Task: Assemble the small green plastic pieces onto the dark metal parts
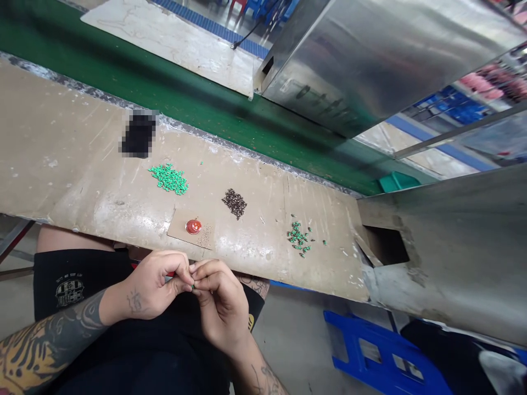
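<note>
My left hand and my right hand meet above my lap, just off the table's near edge. Their fingertips pinch together on a tiny green piece, mostly covered by the fingers. Beyond them, on a cardboard square, sits a small orange-red round container beside some scattered crumbs. A heap of bright green small pieces lies farther left. Dark brown shiny small pieces form a pile in the middle, and darker green pieces with dark parts are loosely grouped at the right.
The long tan table runs across, with a green belt behind it. A black blurred-out item lies at the back left. A metal housing closes off the right end. A blue stool stands below at right.
</note>
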Demonstrator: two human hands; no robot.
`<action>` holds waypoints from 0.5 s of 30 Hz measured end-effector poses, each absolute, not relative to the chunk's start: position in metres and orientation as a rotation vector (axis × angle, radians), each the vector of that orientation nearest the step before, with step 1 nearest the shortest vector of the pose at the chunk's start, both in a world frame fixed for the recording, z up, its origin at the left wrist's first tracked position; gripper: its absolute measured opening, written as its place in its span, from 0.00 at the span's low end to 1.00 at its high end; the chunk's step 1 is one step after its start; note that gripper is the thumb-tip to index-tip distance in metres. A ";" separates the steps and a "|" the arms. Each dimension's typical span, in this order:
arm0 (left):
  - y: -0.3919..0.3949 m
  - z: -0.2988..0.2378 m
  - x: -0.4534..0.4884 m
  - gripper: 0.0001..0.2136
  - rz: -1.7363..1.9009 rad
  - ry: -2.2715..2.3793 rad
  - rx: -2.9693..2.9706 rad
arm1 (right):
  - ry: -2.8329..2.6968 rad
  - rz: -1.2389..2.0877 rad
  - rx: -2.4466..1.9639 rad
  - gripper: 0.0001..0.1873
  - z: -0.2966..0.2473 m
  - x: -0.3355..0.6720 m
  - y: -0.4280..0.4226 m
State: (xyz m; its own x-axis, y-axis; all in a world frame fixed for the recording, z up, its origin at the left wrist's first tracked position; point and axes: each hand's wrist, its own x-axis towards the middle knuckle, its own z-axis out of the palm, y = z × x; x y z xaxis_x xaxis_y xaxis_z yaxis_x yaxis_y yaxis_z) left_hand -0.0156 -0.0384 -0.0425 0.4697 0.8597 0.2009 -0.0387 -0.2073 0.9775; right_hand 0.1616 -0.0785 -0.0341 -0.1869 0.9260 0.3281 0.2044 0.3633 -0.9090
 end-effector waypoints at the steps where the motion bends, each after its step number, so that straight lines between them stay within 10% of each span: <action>1: -0.038 -0.042 -0.015 0.07 0.978 0.751 1.564 | -1.624 0.913 -1.039 0.12 -0.034 0.161 -0.079; 15: -0.034 -0.032 -0.015 0.06 0.782 0.884 1.495 | -1.527 0.923 -1.102 0.11 -0.037 0.169 -0.084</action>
